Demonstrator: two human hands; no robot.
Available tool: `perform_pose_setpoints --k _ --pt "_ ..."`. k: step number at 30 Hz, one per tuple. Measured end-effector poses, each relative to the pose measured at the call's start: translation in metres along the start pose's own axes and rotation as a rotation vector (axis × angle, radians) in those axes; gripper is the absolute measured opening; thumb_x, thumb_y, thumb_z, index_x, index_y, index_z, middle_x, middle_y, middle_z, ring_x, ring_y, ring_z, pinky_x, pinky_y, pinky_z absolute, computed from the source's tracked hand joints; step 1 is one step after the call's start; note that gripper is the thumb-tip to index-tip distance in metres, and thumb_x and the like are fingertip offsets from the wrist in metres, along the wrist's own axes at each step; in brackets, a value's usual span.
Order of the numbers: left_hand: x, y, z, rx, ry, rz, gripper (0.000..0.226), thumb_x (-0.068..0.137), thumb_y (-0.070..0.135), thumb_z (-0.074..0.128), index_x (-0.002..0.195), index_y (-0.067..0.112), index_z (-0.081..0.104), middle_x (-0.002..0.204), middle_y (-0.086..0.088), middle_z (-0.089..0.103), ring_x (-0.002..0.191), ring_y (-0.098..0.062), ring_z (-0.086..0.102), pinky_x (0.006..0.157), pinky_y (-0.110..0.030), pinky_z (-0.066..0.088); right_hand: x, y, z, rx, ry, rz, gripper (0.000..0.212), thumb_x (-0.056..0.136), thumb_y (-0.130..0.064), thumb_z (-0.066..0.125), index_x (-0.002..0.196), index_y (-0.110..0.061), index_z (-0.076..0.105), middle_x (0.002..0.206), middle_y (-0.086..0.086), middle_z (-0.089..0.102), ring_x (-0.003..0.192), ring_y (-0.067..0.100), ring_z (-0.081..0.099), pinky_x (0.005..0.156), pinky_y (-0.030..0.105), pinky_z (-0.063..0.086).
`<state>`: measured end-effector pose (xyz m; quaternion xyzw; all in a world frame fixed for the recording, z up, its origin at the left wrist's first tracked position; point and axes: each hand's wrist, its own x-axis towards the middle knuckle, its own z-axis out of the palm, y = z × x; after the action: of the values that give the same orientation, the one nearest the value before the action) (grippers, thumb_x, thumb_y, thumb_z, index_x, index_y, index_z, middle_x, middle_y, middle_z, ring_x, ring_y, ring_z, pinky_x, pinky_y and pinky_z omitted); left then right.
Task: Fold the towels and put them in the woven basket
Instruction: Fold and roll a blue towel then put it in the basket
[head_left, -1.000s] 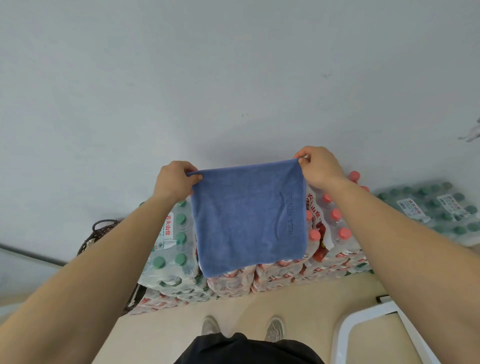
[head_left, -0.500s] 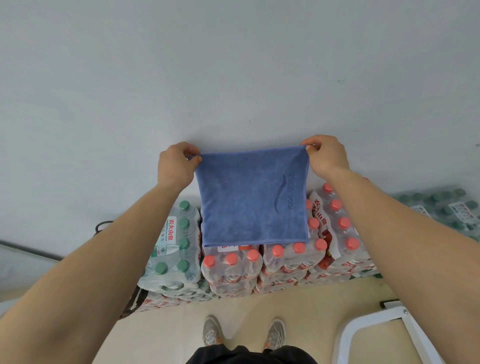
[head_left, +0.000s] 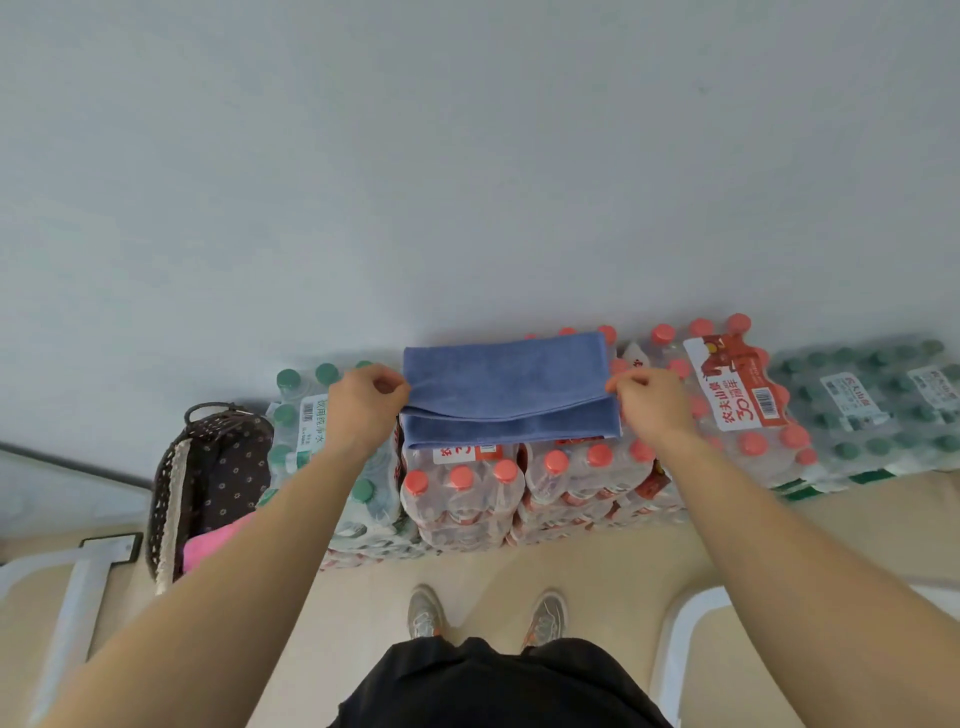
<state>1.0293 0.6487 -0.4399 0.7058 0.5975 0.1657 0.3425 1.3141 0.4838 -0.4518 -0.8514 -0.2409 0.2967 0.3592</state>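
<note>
A blue towel (head_left: 506, 387) lies flat on top of the red-capped bottle packs, with its upper layer folded over a lower one whose near edge shows. My left hand (head_left: 363, 402) pinches the towel's left edge and my right hand (head_left: 652, 402) pinches its right edge. The dark woven basket (head_left: 208, 467), lined with dotted cloth, stands on the floor to the left, beside the green-capped packs. A pink towel (head_left: 208, 545) lies inside it, partly hidden by my left forearm.
Shrink-wrapped packs of red-capped bottles (head_left: 571, 483) and green-capped bottles (head_left: 872, 405) line the grey wall. White frames (head_left: 78, 582) stand on the beige floor at left and right (head_left: 680, 634). My shoes (head_left: 488, 613) are just in front of the packs.
The towel hung upright from both hands before; now it has been lowered and laid folded over on the bottle packs. The view tilted down, bringing the basket into sight.
</note>
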Motion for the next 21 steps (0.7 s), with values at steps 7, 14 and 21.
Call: perform_pose_setpoints --k 7,14,21 --pt "-0.011 -0.028 0.023 0.093 -0.042 -0.005 0.016 0.083 0.005 0.066 0.094 0.016 0.068 0.085 0.004 0.066 0.076 -0.009 0.059 0.061 -0.009 0.036 -0.015 0.032 0.009 -0.070 -0.026 0.029 0.026 0.094 -0.011 0.052 0.099 -0.017 0.076 0.114 0.001 0.070 0.101 0.015 0.058 0.094 0.031 0.042" --pt "-0.011 -0.035 0.034 0.154 -0.085 0.051 0.018 0.084 0.001 0.062 0.098 0.010 0.067 0.094 -0.002 0.068 0.085 -0.020 0.064 0.074 -0.028 0.049 -0.014 0.039 0.012 -0.156 -0.021 -0.005 0.024 0.096 -0.011 0.052 0.101 -0.014 0.076 0.112 0.003 0.070 0.099 0.020 0.060 0.087 0.028 0.042" --pt "-0.008 -0.022 0.042 0.574 -0.067 0.287 0.018 0.078 0.021 0.064 0.096 0.021 0.068 0.096 0.001 0.060 0.094 -0.027 0.053 0.065 -0.035 0.048 -0.007 0.027 0.029 -0.555 0.073 -0.166 0.022 0.092 -0.031 0.051 0.095 -0.021 0.071 0.106 0.006 0.060 0.089 0.027 0.058 0.069 0.034 0.048"
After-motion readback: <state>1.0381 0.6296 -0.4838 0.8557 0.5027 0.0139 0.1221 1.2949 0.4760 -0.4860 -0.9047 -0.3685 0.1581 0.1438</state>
